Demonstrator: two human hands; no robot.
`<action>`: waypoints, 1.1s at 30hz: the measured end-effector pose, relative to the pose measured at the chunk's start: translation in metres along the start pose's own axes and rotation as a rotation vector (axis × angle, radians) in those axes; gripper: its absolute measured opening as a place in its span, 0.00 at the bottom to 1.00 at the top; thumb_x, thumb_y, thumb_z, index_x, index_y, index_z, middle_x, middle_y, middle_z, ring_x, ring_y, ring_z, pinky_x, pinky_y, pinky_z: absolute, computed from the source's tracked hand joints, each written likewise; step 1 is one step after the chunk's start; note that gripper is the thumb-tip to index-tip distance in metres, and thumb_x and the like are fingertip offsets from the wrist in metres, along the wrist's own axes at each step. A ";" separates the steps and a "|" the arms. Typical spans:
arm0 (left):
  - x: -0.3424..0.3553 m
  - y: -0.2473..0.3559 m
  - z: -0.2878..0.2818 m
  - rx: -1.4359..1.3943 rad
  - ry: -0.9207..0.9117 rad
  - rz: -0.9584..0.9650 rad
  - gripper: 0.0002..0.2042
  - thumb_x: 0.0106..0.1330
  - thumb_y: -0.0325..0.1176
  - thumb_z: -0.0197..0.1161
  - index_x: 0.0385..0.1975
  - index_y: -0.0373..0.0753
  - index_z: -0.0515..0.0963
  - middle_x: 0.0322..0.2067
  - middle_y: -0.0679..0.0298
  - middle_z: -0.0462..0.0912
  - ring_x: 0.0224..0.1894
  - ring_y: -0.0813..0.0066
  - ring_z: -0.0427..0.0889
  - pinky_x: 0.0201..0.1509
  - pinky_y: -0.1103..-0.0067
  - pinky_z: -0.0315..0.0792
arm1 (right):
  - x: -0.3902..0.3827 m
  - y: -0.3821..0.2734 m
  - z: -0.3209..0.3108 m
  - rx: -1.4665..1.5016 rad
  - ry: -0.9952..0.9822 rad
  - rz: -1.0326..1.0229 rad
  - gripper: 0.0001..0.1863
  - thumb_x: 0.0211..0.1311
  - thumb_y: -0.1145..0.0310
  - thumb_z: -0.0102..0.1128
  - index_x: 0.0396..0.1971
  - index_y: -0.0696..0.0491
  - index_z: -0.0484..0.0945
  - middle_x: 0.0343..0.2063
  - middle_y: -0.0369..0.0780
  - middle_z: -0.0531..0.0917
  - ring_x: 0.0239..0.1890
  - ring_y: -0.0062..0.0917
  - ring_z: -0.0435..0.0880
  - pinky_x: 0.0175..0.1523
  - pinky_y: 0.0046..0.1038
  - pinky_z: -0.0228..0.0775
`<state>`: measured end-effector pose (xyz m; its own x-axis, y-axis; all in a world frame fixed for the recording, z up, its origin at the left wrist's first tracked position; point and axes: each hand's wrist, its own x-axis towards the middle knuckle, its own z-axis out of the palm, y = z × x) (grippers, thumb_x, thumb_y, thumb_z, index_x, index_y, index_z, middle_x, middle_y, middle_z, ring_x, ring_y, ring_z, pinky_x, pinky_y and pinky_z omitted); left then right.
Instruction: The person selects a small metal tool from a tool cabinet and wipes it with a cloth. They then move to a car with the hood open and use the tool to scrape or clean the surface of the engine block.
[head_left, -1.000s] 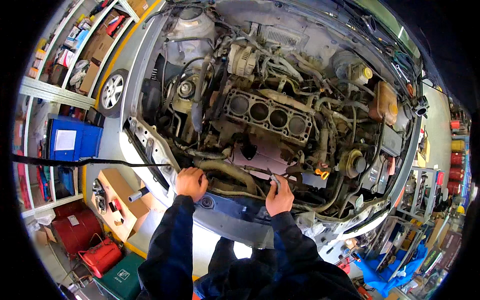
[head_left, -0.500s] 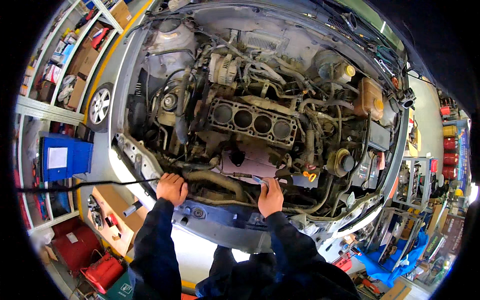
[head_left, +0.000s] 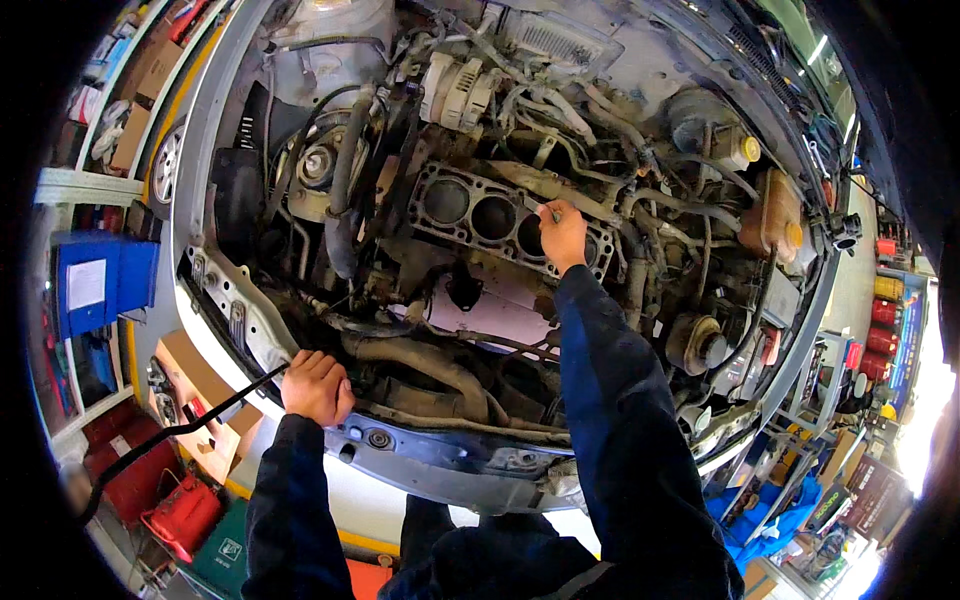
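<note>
My right hand (head_left: 562, 238) reaches over the engine block (head_left: 428, 212), fingers pinched at its top face beside the cylinder bores. A small flat metal tool (head_left: 531, 202) shows partly at the fingertips; most of it is hidden by the hand. My left hand (head_left: 316, 388) lies closed at the front edge of the engine bay, near the headlight mount. A black hose (head_left: 190, 428) runs from its fingers down to the left; its end is covered by the hand.
An alternator (head_left: 458, 92) sits behind the block. To the right are a brownish coolant tank (head_left: 770, 215) and a round black-capped reservoir (head_left: 700, 345). A thick hose (head_left: 425, 358) crosses the front of the bay. Shelving (head_left: 90, 187) and a blue bin (head_left: 95, 280) stand at the left.
My right hand has moved from the front of the bay forward onto the block's top face. The black hose now hangs lower at the left. The view has shifted closer to the engine.
</note>
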<state>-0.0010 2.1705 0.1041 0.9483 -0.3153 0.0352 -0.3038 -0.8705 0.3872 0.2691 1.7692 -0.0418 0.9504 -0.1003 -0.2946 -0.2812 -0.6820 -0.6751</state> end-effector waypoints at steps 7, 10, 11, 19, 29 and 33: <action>0.003 -0.001 0.001 -0.023 0.001 0.006 0.06 0.49 0.33 0.61 0.19 0.40 0.72 0.23 0.60 0.73 0.30 0.57 0.75 0.40 0.65 0.70 | 0.014 -0.015 0.007 -0.182 0.008 -0.056 0.16 0.73 0.58 0.62 0.47 0.55 0.83 0.41 0.48 0.85 0.42 0.47 0.83 0.45 0.53 0.80; 0.005 0.000 0.002 -0.025 0.026 0.016 0.06 0.49 0.33 0.61 0.19 0.40 0.72 0.23 0.60 0.73 0.30 0.57 0.75 0.40 0.65 0.70 | 0.010 -0.008 -0.006 -0.105 0.022 -0.090 0.15 0.71 0.59 0.64 0.43 0.56 0.84 0.38 0.49 0.85 0.41 0.47 0.84 0.44 0.53 0.79; 0.005 0.000 0.001 -0.025 0.037 0.017 0.06 0.49 0.33 0.61 0.19 0.40 0.72 0.22 0.60 0.73 0.30 0.57 0.75 0.40 0.65 0.70 | 0.009 -0.006 -0.008 -0.119 0.027 -0.097 0.15 0.70 0.59 0.65 0.42 0.56 0.84 0.38 0.49 0.85 0.40 0.47 0.84 0.44 0.54 0.79; 0.004 0.000 0.001 -0.015 -0.003 0.009 0.06 0.48 0.33 0.61 0.20 0.40 0.73 0.23 0.59 0.73 0.30 0.56 0.75 0.40 0.65 0.71 | 0.008 -0.005 -0.006 -0.139 0.056 -0.136 0.17 0.67 0.58 0.66 0.37 0.59 0.86 0.38 0.53 0.87 0.44 0.50 0.85 0.49 0.46 0.76; 0.008 0.000 0.000 -0.032 0.007 0.014 0.05 0.47 0.32 0.61 0.20 0.39 0.73 0.23 0.60 0.74 0.31 0.56 0.76 0.41 0.66 0.71 | 0.014 0.003 0.001 -0.297 0.090 -0.169 0.22 0.72 0.56 0.63 0.49 0.62 0.83 0.39 0.54 0.85 0.41 0.47 0.85 0.42 0.48 0.81; 0.004 0.000 0.001 -0.016 0.006 0.013 0.06 0.47 0.32 0.61 0.20 0.40 0.73 0.23 0.59 0.74 0.31 0.56 0.76 0.41 0.66 0.71 | 0.008 -0.014 0.003 -0.090 0.070 -0.017 0.22 0.71 0.55 0.63 0.47 0.63 0.84 0.38 0.54 0.86 0.40 0.50 0.86 0.43 0.52 0.80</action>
<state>0.0030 2.1692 0.1032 0.9449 -0.3241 0.0456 -0.3144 -0.8604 0.4011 0.2805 1.7802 -0.0366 0.9626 -0.1362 -0.2340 -0.2551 -0.7459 -0.6153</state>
